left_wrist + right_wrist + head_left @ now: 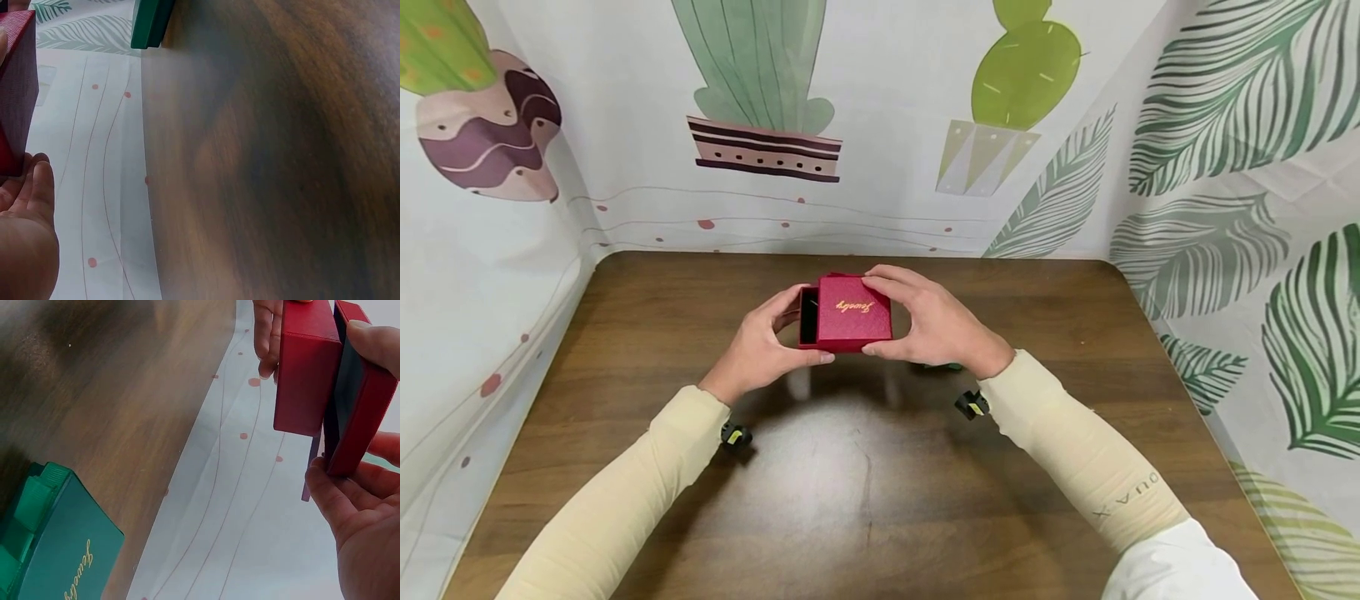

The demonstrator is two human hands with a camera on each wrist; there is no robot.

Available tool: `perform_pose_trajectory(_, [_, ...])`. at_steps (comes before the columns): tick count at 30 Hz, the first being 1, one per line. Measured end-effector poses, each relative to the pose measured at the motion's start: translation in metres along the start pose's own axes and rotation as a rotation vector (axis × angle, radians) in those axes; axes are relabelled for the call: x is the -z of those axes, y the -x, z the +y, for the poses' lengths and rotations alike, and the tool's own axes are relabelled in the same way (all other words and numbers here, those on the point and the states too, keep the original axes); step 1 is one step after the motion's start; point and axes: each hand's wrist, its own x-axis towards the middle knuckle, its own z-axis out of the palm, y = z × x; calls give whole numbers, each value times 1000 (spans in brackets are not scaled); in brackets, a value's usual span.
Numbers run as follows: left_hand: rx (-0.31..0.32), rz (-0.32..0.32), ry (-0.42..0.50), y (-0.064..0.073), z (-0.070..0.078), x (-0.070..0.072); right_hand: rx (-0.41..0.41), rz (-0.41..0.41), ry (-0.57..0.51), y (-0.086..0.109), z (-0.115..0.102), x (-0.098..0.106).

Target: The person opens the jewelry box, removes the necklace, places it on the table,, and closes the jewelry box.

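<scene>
A small red jewelry box is held above the table between both hands. Its red lid [853,323], lettered in gold and upside down in the head view, sits shifted to the right of the base. At the left side the black inside of the box base [306,372] shows. My left hand [762,346] grips the base between thumb and fingers. With thumb and fingers on opposite edges, my right hand [938,321] holds the lid. In the right wrist view the lid stands tilted, with a dark gap between it and the base.
On the wooden table [850,500], a green jewelry box [81,544] with gold lettering lies under the right hand, mostly hidden in the head view. A white cloth [895,167] printed with cacti and leaves hangs behind and along the sides.
</scene>
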Motion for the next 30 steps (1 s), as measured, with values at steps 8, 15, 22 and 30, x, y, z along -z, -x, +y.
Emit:
perform_pose_trajectory(8, [8,0,3,1,-1,1,-3,2,-5,2,0,2])
perform_pose_trajectory(15, [10,1,16,2,1,2,7,6,1,4,-1,4])
perform_pose_trajectory(22, [15,1,26,3,0,3,1,-1,4,5,2,5])
perform_pose_trajectory(30, [5,1,23,3,-2,4,-5,-4,6,7,4,6])
